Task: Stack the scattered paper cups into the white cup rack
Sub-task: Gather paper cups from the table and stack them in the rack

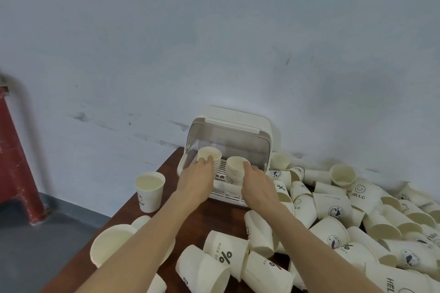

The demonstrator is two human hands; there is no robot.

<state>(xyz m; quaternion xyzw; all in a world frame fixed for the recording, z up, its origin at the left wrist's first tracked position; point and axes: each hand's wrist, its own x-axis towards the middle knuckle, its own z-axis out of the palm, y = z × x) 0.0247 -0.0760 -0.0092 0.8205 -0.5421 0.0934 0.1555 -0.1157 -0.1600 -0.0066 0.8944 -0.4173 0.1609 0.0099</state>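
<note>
The white cup rack stands at the table's far edge against the wall, its clear lid raised. Inside it, my left hand grips a nested stack of paper cups at the left. My right hand grips a second nested stack of cups just right of the first, over the slatted tray. Both stacks stand upright with mouths up. Loose cream paper cups lie scattered in a heap across the right side of the table.
A single upright cup stands near the table's left edge. A wide paper bowl lies by my left forearm. Printed cups lie on their sides near me. The brown table ends at left over grey floor, with a red post.
</note>
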